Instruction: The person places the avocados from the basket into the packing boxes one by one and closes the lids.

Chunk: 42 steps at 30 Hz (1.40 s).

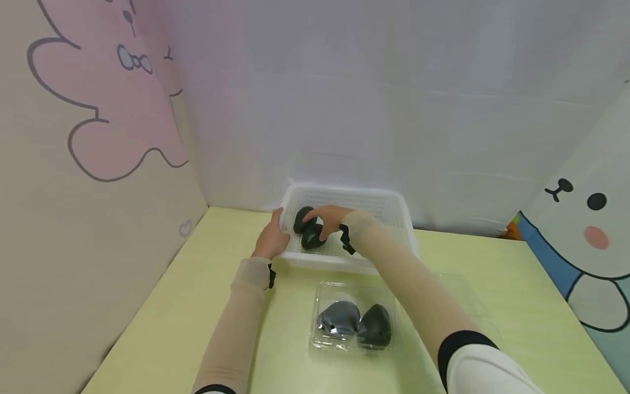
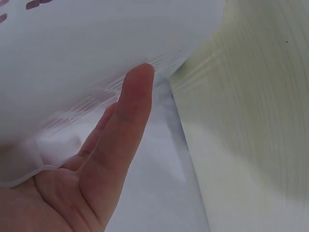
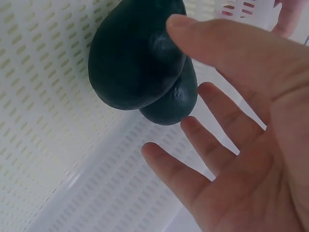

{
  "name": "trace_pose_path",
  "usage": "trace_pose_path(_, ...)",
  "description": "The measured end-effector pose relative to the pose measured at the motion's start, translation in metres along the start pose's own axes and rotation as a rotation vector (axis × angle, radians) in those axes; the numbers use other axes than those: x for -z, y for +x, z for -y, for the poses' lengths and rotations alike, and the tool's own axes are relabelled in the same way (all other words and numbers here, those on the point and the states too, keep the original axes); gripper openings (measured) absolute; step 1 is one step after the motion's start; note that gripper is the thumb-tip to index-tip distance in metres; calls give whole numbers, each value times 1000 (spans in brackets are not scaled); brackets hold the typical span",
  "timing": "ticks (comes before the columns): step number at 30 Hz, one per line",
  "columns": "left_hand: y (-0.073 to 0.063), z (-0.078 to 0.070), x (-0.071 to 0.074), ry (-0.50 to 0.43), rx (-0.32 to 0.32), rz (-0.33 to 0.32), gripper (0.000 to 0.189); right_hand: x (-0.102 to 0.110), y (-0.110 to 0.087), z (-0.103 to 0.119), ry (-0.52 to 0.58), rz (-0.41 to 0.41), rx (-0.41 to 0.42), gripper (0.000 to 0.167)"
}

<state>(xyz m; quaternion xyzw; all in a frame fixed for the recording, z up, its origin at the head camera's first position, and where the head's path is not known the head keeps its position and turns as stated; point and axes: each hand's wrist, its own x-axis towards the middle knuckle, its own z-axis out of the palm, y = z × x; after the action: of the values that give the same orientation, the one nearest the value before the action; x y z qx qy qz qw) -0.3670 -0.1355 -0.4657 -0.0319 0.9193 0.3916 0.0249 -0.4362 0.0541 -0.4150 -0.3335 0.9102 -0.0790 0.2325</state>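
Observation:
Two dark green avocados (image 1: 313,237) (image 3: 135,53) lie side by side in the left part of a white perforated basket (image 1: 349,264). Above them reaches my right hand (image 1: 332,218), fingers spread. In the right wrist view its thumb overlaps the nearer avocado, and its other fingers reach toward the farther one; whether they touch I cannot tell. My left hand (image 1: 272,238) is at the basket's left side. The left wrist view has its fingers (image 2: 120,121) extended straight along the outer wall. Its thumb's hold is not clearly seen.
In front of the basket stands a clear plastic box (image 1: 327,287) holding two dark, rounded pieces (image 1: 376,326). A transparent lid-like sheet (image 1: 460,295) lies to its right, partly behind my right forearm. White sheeting (image 1: 344,109) rises behind the yellow table (image 1: 162,339).

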Motion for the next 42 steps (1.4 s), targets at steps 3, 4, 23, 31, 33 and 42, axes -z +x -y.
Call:
trace_pose_path(3, 0, 3, 3, 1, -5, -10, 78, 0, 4, 4, -3, 5, 11, 73)
trace_pose_path(4, 0, 3, 4, -1, -11, -13, 78, 1, 5, 5, -5, 6, 11, 73)
trace_pose_path(23, -1, -6, -2, -5, -30, 3, 77, -6, 7, 4, -4, 112, 17, 69)
trace_pose_path(31, -1, -8, -7, 5, -47, 3, 78, -10, 9, -3, -17, 106, -11, 64)
trace_pose_path(33, -1, -8, -8, 3, -53, 1, 78, -9, 7, -3, -15, 106, -12, 63)
trace_pose_path(42, -1, -10, -9, 24, -75, -2, 78, -11, -3, -7, 78, 125, -16, 62)
